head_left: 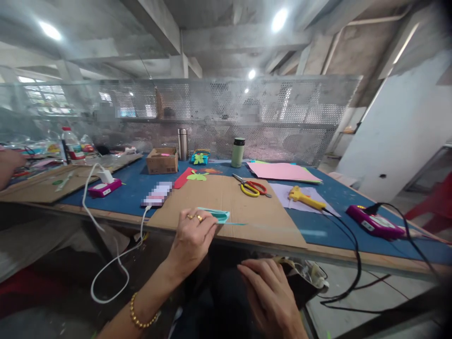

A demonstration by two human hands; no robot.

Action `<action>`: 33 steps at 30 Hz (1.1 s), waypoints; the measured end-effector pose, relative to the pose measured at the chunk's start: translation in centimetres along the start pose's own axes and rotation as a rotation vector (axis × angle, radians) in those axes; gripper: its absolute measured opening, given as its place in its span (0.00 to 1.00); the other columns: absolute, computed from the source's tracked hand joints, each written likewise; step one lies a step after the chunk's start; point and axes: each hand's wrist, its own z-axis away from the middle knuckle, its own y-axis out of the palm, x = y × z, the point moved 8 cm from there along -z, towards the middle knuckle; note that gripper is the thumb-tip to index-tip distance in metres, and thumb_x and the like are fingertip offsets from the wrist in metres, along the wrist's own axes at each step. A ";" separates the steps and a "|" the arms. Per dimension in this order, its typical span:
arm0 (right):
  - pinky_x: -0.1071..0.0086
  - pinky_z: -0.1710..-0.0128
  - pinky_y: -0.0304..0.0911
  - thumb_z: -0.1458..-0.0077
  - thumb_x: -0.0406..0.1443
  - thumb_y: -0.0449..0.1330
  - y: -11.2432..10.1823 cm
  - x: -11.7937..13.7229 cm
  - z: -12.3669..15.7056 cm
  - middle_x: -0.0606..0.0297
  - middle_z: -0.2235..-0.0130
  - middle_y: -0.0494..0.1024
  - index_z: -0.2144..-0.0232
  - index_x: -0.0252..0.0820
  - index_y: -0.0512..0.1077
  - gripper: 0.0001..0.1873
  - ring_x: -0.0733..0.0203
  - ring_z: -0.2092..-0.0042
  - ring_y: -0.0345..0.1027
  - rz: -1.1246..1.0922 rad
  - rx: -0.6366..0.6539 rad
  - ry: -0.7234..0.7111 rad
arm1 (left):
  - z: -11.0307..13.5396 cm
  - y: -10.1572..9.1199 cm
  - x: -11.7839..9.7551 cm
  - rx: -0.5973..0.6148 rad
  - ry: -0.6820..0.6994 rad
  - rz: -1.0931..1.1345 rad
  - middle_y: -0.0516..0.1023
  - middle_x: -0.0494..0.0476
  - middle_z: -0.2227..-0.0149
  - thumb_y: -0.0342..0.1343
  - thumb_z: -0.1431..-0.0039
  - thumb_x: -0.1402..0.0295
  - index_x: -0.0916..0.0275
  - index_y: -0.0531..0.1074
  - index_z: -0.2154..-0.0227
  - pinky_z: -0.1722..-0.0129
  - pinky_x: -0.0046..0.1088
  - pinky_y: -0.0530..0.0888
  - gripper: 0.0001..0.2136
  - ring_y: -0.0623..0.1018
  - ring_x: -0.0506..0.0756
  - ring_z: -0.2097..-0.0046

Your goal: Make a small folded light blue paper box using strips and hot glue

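My left hand (192,238), with rings and a gold bead bracelet, is closed in a pinch on a folded teal paper piece (218,215) at the near edge of a brown cardboard sheet (229,197). A thin teal strip (282,229) trails from it to the right along the table edge. Below the table, my right hand (270,294) lies flat over my lap with fingers extended, holding nothing I can see. Yellow-and-red scissors (251,187) lie on the cardboard's far right.
On the blue table (134,188) are a yellow glue gun (305,197), pink paper sheets (282,172), a magenta power strip (374,223) with black cords, a small cardboard box (162,161), a steel flask (182,143) and a green bottle (238,152). Another person's hand (9,162) shows far left.
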 end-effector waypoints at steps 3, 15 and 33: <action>0.64 0.63 0.65 0.42 0.24 0.55 -0.8 -0.7 -0.6 0.57 0.60 0.76 0.55 0.39 0.74 0.14 0.57 0.60 0.69 -0.061 -0.017 0.039 | -0.4 -1.8 1.1 -0.053 -0.246 0.225 0.76 0.54 0.67 0.53 0.36 0.69 0.63 0.75 0.67 0.58 0.32 0.66 0.07 0.73 0.53 0.62; 0.64 0.51 0.67 0.37 0.36 0.57 -1.5 -3.5 -3.3 0.61 0.51 0.74 0.53 0.50 0.74 0.12 0.56 0.48 0.68 -0.250 -0.057 0.348 | 5.9 5.2 0.5 0.216 -1.078 1.174 0.73 0.52 0.75 0.66 0.52 0.56 0.68 0.74 0.71 0.75 0.21 0.65 0.17 0.68 0.46 0.75; 0.65 0.59 0.65 0.42 0.39 0.61 1.6 -4.6 -4.7 0.64 0.64 0.76 0.70 0.44 0.73 0.06 0.59 0.60 0.70 -0.495 0.022 0.499 | 4.5 5.0 -0.5 0.293 -0.865 0.949 0.66 0.50 0.79 0.58 0.47 0.60 0.67 0.72 0.76 0.75 0.22 0.61 0.13 0.63 0.47 0.75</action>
